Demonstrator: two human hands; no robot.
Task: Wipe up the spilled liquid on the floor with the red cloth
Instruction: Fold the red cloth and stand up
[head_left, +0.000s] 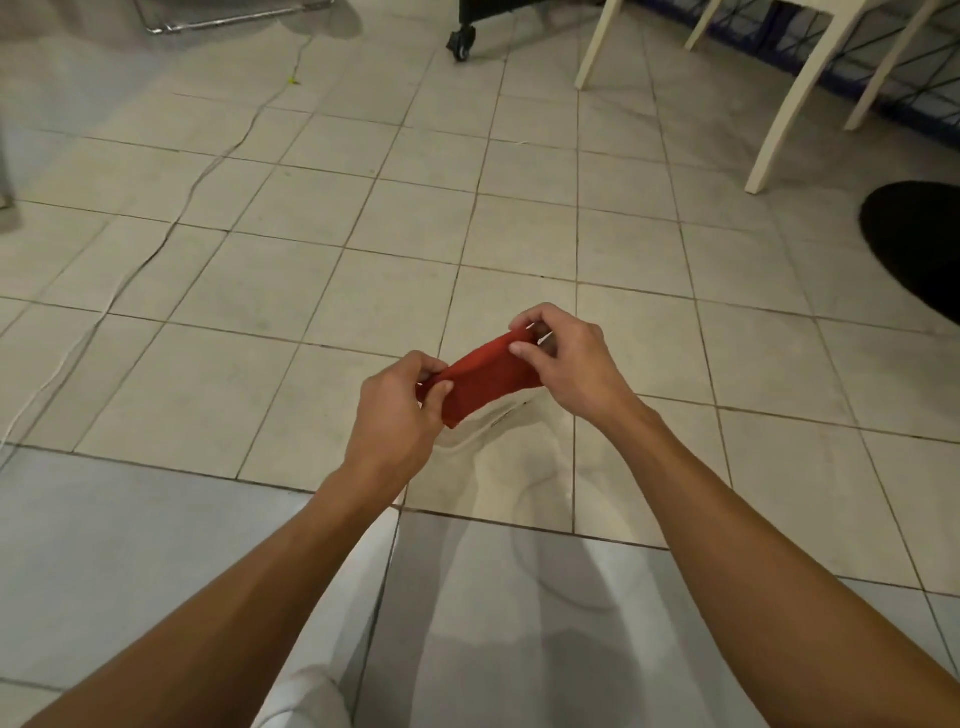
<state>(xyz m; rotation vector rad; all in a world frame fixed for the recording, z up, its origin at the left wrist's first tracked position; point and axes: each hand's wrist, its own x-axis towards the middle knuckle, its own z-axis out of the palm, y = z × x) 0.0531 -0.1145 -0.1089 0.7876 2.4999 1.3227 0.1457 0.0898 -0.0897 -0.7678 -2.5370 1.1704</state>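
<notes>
A folded red cloth is held in the air above the tiled floor, stretched between both hands. My left hand pinches its near left end with thumb and fingers. My right hand pinches its far right end. Just below and in front of the cloth, a pool of clear spilled liquid spreads over the beige tiles, its shiny edge curving toward me.
A thin white cable runs across the floor on the left. White chair legs stand at the far right, beside a black round object. A black caster wheel sits at the far middle.
</notes>
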